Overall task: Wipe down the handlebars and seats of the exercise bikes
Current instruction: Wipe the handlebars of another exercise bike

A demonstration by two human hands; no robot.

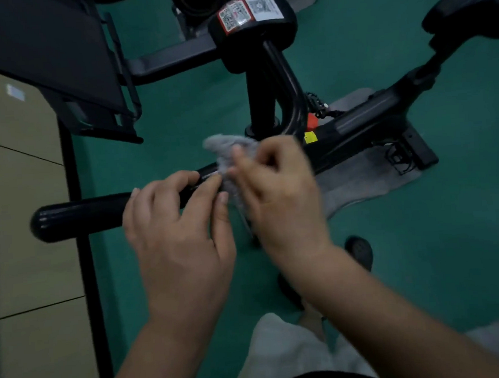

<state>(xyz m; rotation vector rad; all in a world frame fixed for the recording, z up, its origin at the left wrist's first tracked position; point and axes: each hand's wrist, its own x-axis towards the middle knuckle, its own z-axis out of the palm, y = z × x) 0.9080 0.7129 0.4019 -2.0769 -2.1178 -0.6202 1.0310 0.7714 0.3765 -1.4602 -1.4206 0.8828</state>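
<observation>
Hands, two (178,230) (277,193), pinch one cloth (226,155) over one handlebar (82,215).

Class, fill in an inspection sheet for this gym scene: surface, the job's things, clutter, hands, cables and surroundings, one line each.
Surface: green gym floor, with a grey mat under the bike frame.
Job's things: black padded handlebar pointing left; crumpled grey cloth at the bar.
Clutter: nothing seen.
Hands: left hand has its grip on the handlebar, fingertips at the cloth; right hand, motion-blurred, holds the cloth.
Cables: nothing seen.
Surroundings: black exercise bike frame with a red knob and yellow sticker; tilted dark console panel; beige wall panels at left.
</observation>
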